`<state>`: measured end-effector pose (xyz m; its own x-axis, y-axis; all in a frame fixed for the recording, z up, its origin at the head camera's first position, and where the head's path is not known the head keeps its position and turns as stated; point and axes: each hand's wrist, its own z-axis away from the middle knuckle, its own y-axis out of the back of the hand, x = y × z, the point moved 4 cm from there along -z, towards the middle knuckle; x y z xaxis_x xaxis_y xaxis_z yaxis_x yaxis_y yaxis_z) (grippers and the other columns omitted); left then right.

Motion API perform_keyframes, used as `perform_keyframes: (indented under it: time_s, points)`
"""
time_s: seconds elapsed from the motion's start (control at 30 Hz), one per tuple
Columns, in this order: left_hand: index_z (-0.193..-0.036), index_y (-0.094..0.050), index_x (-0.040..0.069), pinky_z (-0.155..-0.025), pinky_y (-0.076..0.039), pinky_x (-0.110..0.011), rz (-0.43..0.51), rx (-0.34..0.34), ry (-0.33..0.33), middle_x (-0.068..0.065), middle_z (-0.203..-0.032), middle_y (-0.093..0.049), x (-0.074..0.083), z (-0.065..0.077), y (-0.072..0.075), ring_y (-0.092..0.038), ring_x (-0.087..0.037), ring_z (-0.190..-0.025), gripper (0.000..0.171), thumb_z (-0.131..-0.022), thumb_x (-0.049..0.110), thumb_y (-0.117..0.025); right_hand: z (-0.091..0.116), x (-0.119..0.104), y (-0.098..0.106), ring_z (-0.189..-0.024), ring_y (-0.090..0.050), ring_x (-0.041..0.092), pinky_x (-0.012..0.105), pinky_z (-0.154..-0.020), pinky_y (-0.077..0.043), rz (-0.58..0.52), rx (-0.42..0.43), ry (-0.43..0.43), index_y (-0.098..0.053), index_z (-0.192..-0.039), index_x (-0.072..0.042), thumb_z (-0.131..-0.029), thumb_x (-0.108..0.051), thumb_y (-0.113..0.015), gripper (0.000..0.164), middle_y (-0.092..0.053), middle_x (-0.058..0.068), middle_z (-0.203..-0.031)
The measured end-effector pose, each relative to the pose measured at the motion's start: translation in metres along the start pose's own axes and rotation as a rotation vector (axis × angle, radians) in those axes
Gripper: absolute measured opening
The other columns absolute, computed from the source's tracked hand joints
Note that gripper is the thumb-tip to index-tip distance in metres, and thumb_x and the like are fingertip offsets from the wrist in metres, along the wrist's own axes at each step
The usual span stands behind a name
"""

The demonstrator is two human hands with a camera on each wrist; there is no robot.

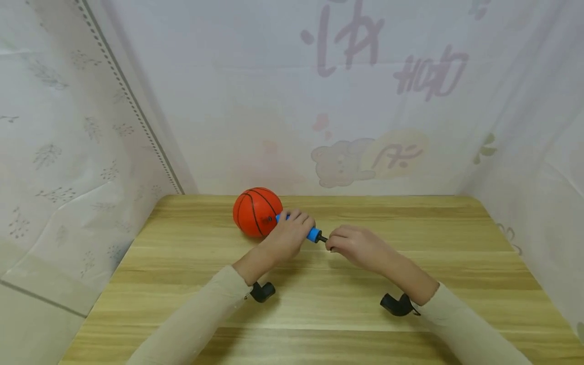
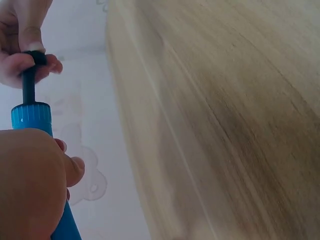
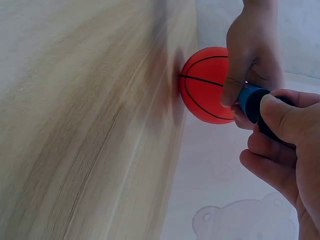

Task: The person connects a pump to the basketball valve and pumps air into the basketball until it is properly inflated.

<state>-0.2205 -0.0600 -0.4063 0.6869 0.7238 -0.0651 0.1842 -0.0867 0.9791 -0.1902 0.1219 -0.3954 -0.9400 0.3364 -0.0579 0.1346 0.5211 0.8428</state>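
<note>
A blue hand pump (image 1: 314, 234) with a black plunger lies slantwise between my hands, its far end at an orange-red toy basketball (image 1: 257, 213) on the table. My left hand (image 1: 290, 234) grips the blue barrel, fingers wrapped over it. With thumb and fingers my right hand (image 1: 357, 247) holds the black plunger handle (image 2: 36, 58). Part of the black rod (image 2: 29, 86) shows between handle and barrel in the left wrist view. Whatever joins the pump to the ball is hidden behind the left hand.
The wood-grain table (image 1: 319, 304) runs back to a pale printed curtain (image 1: 255, 101), with more curtain at both sides. Black wrist-camera mounts (image 1: 262, 292) hang under both forearms, close over the tabletop.
</note>
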Motion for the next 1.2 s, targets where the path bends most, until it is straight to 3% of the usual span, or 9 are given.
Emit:
perform_keyframes:
  time_s: [0.13,0.27,0.37,0.43,0.7,0.87,0.97,1.07,1.2]
  points:
    - [-0.112,-0.055,0.012,-0.101,-0.041,-0.050,0.035,-0.008,0.006,-0.005,-0.118,-0.061,-0.003,0.000,0.000,-0.050,-0.027,-0.114,0.030,-0.090,-0.001,-0.071,0.011,-0.001,0.008,-0.087,-0.066,0.012,0.021,-0.074,-0.055,-0.055,0.006,-0.014,-0.068,-0.097,-0.012,-0.081,0.000,-0.082,0.024,-0.067,-0.001,-0.097]
    - [-0.113,-0.056,0.012,-0.103,-0.040,-0.051,0.059,-0.015,0.012,-0.005,-0.121,-0.061,-0.005,0.000,0.000,-0.051,-0.026,-0.115,0.029,-0.091,-0.003,-0.068,0.026,-0.002,0.024,-0.088,-0.065,0.011,0.021,-0.077,-0.054,-0.088,0.004,-0.005,-0.068,-0.099,-0.013,-0.100,-0.014,-0.065,0.003,-0.066,-0.003,-0.099]
    - [-0.114,-0.056,0.011,-0.103,-0.041,-0.051,0.061,-0.018,0.007,-0.005,-0.122,-0.061,-0.006,-0.001,-0.001,-0.051,-0.026,-0.115,0.030,-0.091,-0.003,-0.068,0.036,-0.003,0.035,-0.088,-0.065,0.011,0.020,-0.078,-0.054,-0.102,0.005,0.008,-0.068,-0.100,-0.014,-0.107,-0.025,-0.048,0.024,-0.066,-0.004,-0.100]
    - [-0.113,-0.056,0.011,-0.103,-0.041,-0.051,0.062,-0.013,0.008,-0.005,-0.120,-0.061,-0.006,0.000,0.000,-0.051,-0.026,-0.115,0.029,-0.091,-0.003,-0.067,0.040,-0.005,0.041,-0.088,-0.065,0.011,0.020,-0.078,-0.053,-0.108,0.004,0.014,-0.068,-0.100,-0.016,-0.108,-0.027,-0.046,0.026,-0.066,-0.005,-0.100]
    - [-0.111,-0.053,0.011,-0.102,-0.040,-0.053,0.098,-0.004,0.020,-0.006,-0.117,-0.060,-0.005,0.001,0.003,-0.051,-0.027,-0.112,0.031,-0.090,-0.008,-0.066,0.047,-0.010,0.053,-0.089,-0.065,0.009,0.018,-0.078,-0.053,-0.110,0.008,0.001,-0.069,-0.100,-0.016,-0.108,-0.028,-0.046,0.026,-0.067,-0.006,-0.101]
    - [-0.113,-0.054,0.008,-0.103,-0.040,-0.054,0.083,-0.022,0.028,-0.009,-0.116,-0.059,0.001,0.000,0.004,-0.051,-0.030,-0.115,0.037,-0.085,-0.009,-0.071,0.042,-0.011,0.046,-0.089,-0.066,0.009,0.018,-0.079,-0.054,-0.102,0.013,0.001,-0.070,-0.097,-0.016,-0.107,-0.029,-0.048,0.028,-0.068,-0.006,-0.100]
    - [-0.114,-0.054,0.007,-0.103,-0.040,-0.054,0.062,-0.027,0.027,-0.009,-0.119,-0.059,0.003,0.000,0.004,-0.050,-0.031,-0.117,0.039,-0.084,-0.009,-0.073,0.039,-0.010,0.038,-0.088,-0.066,0.010,0.019,-0.079,-0.054,-0.123,0.017,0.008,-0.070,-0.099,-0.015,-0.105,-0.023,-0.055,0.018,-0.068,-0.004,-0.100]
    - [-0.114,-0.055,0.008,-0.104,-0.040,-0.054,0.042,-0.026,0.028,-0.008,-0.122,-0.059,0.005,0.001,0.003,-0.049,-0.030,-0.119,0.038,-0.085,-0.006,-0.074,0.036,-0.006,0.031,-0.088,-0.066,0.010,0.020,-0.079,-0.054,-0.133,0.013,0.001,-0.069,-0.101,-0.015,-0.098,-0.012,-0.066,0.005,-0.067,-0.004,-0.100]
    - [-0.114,-0.054,0.008,-0.104,-0.040,-0.053,0.035,-0.021,0.033,-0.007,-0.119,-0.059,0.005,0.001,0.002,-0.049,-0.029,-0.119,0.036,-0.086,-0.003,-0.075,0.028,-0.001,0.019,-0.088,-0.065,0.009,0.020,-0.078,-0.054,-0.123,-0.006,-0.021,-0.068,-0.101,-0.015,-0.086,-0.001,-0.077,0.023,-0.066,-0.005,-0.100]
